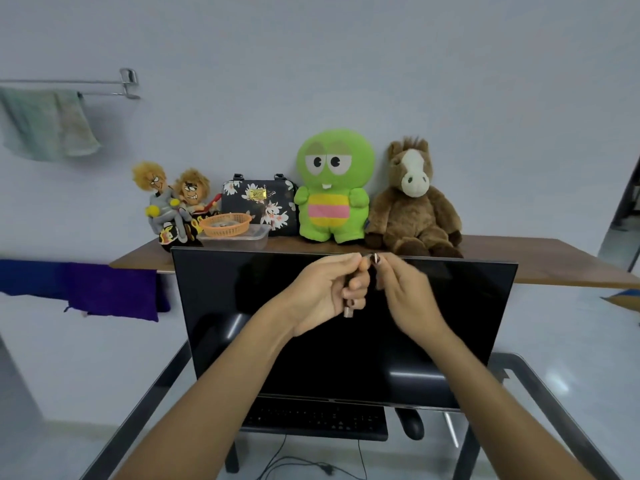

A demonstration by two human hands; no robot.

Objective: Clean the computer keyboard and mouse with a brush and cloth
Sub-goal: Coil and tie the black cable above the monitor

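In front of the dark monitor, my left hand (329,296) is closed around a small slim brush (348,312). Its pale metallic end pokes out below my fist. My right hand (403,292) pinches the dark upper tip of the brush between thumb and fingers, and the two hands touch there. Most of the brush is hidden inside my fingers. The black keyboard (313,420) lies on the desk under the screen's lower edge. To its right is the black mouse (412,427), partly hidden by the screen.
The black monitor (242,323) stands on a glass desk with a dark frame (540,393). Behind it, a wooden table (540,261) carries plush toys, a floral bag and an orange basket (225,224). A pale towel (45,124) hangs on a wall rail. A purple cloth (110,292) lies at the left.
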